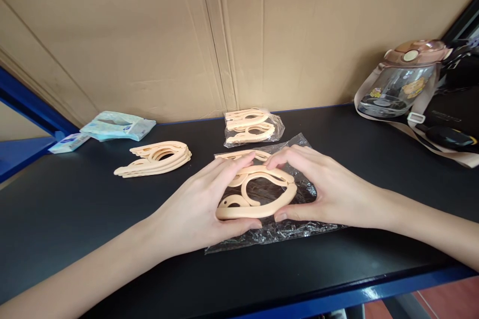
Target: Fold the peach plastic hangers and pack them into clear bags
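Both of my hands grip one stack of peach plastic hooks (258,194) over a clear plastic bag (273,232) lying flat on the black table (93,224). My left hand (202,204) curls round the stack's left side, thumb below and fingers on top. My right hand (322,187) holds the right side the same way. The bag's upper part is hidden under the hooks and my hands.
A loose stack of the same peach hooks (155,158) lies to the left. A sealed bag of hooks (251,127) sits behind, near the cardboard wall (149,35). Tissue packs (116,127) lie far left. A clear water bottle (402,79) with strap rests at right.
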The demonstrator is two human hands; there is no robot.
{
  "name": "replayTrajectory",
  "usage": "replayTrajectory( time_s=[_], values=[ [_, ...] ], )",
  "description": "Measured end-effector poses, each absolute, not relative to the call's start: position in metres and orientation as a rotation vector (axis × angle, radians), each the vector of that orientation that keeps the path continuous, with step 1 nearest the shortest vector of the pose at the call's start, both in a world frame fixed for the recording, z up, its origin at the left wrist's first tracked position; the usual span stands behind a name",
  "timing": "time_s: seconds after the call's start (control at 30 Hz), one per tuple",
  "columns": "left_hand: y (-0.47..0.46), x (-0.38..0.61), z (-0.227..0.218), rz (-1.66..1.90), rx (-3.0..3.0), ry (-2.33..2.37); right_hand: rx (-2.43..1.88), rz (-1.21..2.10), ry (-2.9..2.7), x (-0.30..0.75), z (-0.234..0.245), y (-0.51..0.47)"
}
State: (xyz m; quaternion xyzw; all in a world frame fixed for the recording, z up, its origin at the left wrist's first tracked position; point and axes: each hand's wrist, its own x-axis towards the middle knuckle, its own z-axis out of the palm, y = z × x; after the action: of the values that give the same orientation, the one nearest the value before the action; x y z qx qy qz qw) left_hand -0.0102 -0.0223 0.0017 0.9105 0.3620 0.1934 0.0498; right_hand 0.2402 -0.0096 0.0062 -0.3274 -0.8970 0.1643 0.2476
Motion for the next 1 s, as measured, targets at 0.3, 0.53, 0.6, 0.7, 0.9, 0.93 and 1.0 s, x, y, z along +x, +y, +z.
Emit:
replayTrajectory(
  time_s=[0.3, 0.53, 0.6, 0.7, 0.9, 0.93, 1.0],
  values=[
    [-0.008, -0.026, 0.0, 0.601, 2.687, 1.288, -0.986, 0.411, -2.429, 0.255, 0.012, 0.005],
    [-0.016, -0.016, 0.0, 0.696, 2.798, 1.218, -0.856, 0.156, -2.589, 0.246, 0.007, -0.005],
    [-0.019, -0.013, 0.001, 0.698, 2.834, 1.178, -0.86, 0.145, -2.6, 0.243, 0.008, -0.009],
    [-0.019, -0.013, 0.002, 0.731, 2.761, 1.115, -0.904, 0.078, -2.613, 0.244, 0.013, -0.01],
    [-0.002, -0.024, 0.003, 0.75, 2.592, 1.073, -1.185, -0.45, -2.528, 0.279, 0.025, 0.013],
    [0.002, -0.027, 0.002, 0.711, 2.616, 1.097, -1.258, -0.541, -2.528, 0.286, 0.026, 0.018],
    [0.009, -0.032, -0.003, 0.634, 2.665, 1.128, -1.373, -0.672, -2.543, 0.299, 0.027, 0.025]
  ],
)
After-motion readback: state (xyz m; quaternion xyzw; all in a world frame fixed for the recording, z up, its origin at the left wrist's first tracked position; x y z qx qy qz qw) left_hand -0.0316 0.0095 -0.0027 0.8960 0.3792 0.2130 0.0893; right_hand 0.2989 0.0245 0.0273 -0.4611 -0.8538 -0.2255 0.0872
